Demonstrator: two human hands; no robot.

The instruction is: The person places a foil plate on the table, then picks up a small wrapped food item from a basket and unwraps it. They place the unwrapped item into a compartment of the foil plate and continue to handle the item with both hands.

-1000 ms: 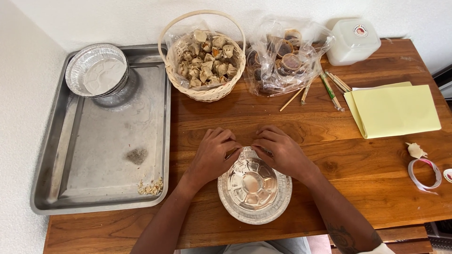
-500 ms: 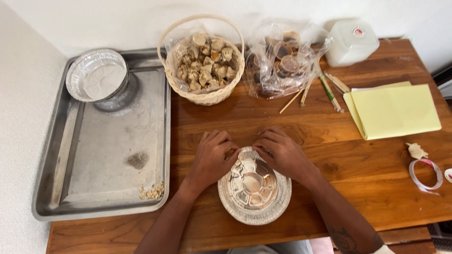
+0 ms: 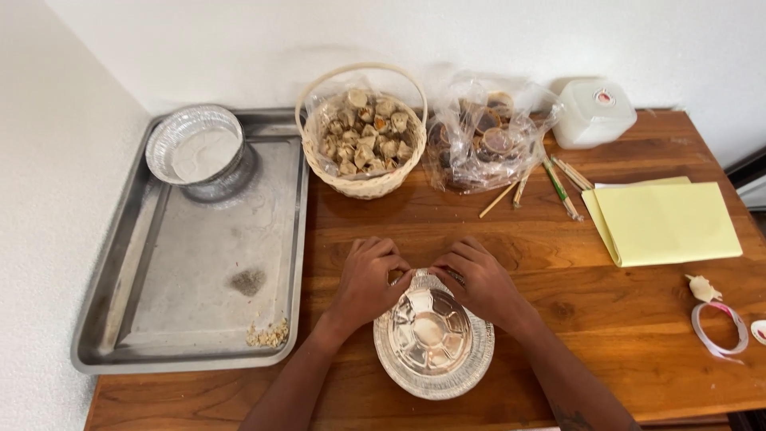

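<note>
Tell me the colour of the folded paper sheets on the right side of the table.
The folded paper sheets are pale yellow, shown clearly in the head view on the wooden table.

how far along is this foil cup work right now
Looks done: one foil cup sits on the metal tray. In hand: left hand and right hand pinch the far rim of a second foil cup. Left: basket remains full.

A wooden table (image 3: 638, 335) carries a metal tray (image 3: 199, 319), basket (image 3: 363, 187), bag (image 3: 487, 136), yellow folder (image 3: 666, 223), sticks (image 3: 558, 179), foil pan (image 3: 435, 343).
</note>
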